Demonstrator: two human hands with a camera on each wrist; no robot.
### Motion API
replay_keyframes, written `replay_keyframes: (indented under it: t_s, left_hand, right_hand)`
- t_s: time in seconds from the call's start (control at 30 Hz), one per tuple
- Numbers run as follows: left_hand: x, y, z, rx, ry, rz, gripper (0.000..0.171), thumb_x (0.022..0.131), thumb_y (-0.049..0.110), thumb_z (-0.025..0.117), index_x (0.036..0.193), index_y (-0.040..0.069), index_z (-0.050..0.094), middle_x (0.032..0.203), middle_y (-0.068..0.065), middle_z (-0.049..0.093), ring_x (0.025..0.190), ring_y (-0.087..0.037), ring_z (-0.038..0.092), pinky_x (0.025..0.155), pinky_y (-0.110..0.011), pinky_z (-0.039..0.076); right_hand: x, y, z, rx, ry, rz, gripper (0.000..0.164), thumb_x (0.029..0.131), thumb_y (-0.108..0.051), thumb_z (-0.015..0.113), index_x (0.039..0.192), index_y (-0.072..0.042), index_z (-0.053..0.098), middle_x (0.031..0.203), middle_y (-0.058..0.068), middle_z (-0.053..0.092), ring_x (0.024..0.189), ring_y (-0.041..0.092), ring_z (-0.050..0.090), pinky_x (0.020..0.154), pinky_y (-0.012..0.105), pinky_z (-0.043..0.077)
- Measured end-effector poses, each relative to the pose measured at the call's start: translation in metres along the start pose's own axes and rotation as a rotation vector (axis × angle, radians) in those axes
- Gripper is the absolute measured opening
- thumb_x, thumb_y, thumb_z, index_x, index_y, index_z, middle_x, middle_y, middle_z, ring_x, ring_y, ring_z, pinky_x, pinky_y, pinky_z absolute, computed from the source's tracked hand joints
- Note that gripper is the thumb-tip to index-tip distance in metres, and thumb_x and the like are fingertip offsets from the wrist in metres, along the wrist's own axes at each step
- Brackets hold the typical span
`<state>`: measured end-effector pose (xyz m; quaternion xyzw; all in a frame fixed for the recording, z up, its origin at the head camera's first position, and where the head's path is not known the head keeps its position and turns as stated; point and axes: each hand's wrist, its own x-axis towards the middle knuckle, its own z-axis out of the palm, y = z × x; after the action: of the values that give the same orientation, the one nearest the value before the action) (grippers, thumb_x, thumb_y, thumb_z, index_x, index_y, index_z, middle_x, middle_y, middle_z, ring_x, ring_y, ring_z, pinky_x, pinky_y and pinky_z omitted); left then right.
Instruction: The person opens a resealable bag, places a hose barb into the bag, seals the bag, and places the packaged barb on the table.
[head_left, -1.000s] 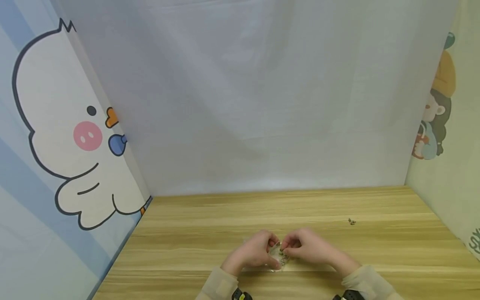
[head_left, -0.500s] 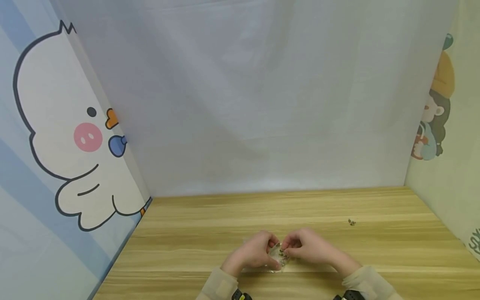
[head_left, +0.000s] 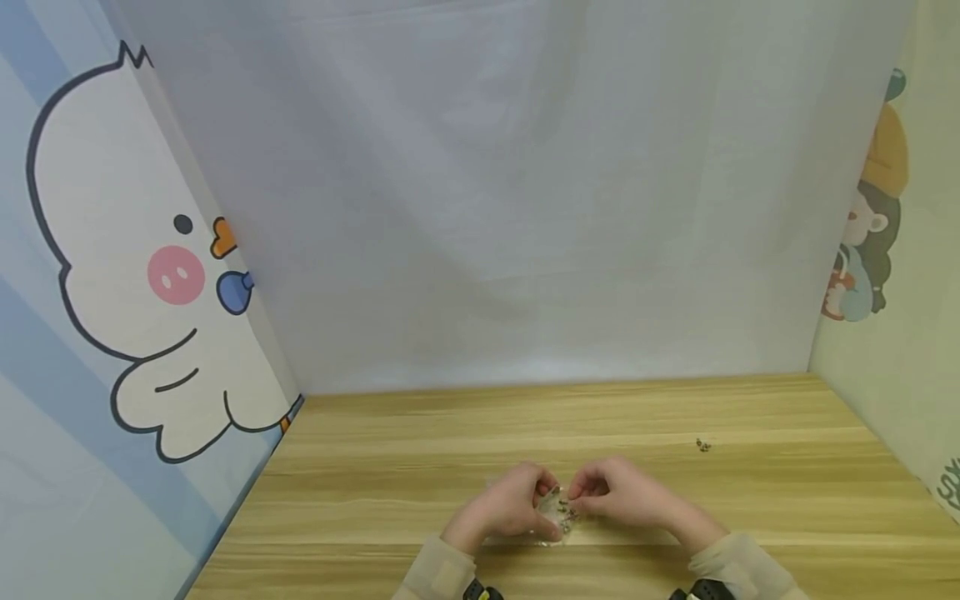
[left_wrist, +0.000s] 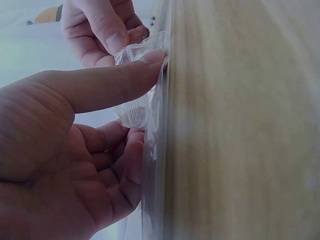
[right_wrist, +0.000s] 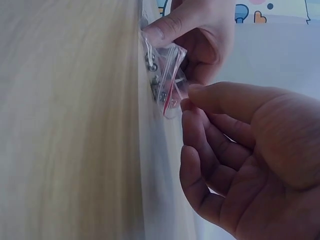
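Note:
A small clear zip bag (right_wrist: 167, 80) with a red line along its mouth lies between the two hands at the table's front middle. Several small metal pieces (right_wrist: 152, 65), like screws or nuts, show inside it. My left hand (head_left: 512, 502) grips the bag, thumb on the near side and fingers on the far side, so that its mouth gapes in the left wrist view. My right hand (head_left: 622, 493) has thumb and forefinger pinched together at the bag's edge, its other fingers curled beneath. Clear film reaches those fingertips in the right wrist view.
A little cluster of small metal pieces (head_left: 702, 445) lies on the wooden table (head_left: 390, 467) toward the back right. A pale curtain (head_left: 525, 208) stands along the table's back edge, with printed cartoon panels at both sides.
My right hand has shifted slightly to the right, its fingertips drawing back from over the bag to its edge. The left hand stays in place, holding the bag.

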<state>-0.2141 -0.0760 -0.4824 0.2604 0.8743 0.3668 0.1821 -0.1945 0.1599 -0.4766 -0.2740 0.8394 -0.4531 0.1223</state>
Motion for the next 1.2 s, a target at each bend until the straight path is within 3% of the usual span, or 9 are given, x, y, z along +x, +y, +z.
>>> replay_keyframes:
  t_s: [0.47, 0.63, 0.83, 1.2]
  left_hand:
    - [0.001, 0.0, 0.002, 0.001, 0.013, 0.001, 0.055, 0.074, 0.009, 0.098, 0.12, 0.004, 0.069, 0.104, 0.004, 0.062, 0.087, -0.008, 0.055, 0.079, -0.024, 0.051]
    - [0.0, 0.001, 0.002, -0.01, 0.013, 0.014, 0.055, 0.073, 0.009, 0.098, 0.119, 0.002, 0.069, 0.103, 0.003, 0.062, 0.086, -0.009, 0.056, 0.079, -0.024, 0.051]
    - [-0.001, 0.001, 0.002, -0.007, 0.015, 0.017, 0.057, 0.073, 0.01, 0.099, 0.12, 0.001, 0.068, 0.104, 0.003, 0.063, 0.087, -0.009, 0.056, 0.08, -0.023, 0.052]
    - [-0.001, 0.001, 0.002, -0.016, 0.016, 0.012, 0.058, 0.072, 0.009, 0.098, 0.121, 0.002, 0.068, 0.104, 0.002, 0.064, 0.087, -0.009, 0.057, 0.079, -0.024, 0.052]
  right_hand:
    - [-0.01, 0.02, -0.024, -0.033, 0.044, 0.053, 0.011, 0.094, -0.009, 0.078, 0.104, -0.005, 0.076, 0.096, 0.0, 0.075, 0.085, 0.011, 0.067, 0.076, 0.027, 0.056]
    - [-0.016, 0.034, -0.039, 0.021, 0.072, 0.085, 0.014, 0.098, -0.009, 0.075, 0.108, 0.001, 0.075, 0.095, 0.004, 0.074, 0.082, 0.013, 0.067, 0.071, 0.026, 0.055]
    - [-0.025, 0.047, -0.059, -0.009, 0.14, 0.138, 0.017, 0.099, -0.013, 0.075, 0.11, 0.0, 0.076, 0.094, 0.003, 0.073, 0.08, 0.013, 0.064, 0.067, 0.026, 0.052]
    - [-0.048, 0.058, -0.091, -0.065, 0.213, 0.163, 0.019, 0.101, -0.012, 0.073, 0.113, 0.002, 0.074, 0.104, 0.007, 0.075, 0.09, 0.014, 0.067, 0.075, 0.027, 0.055]
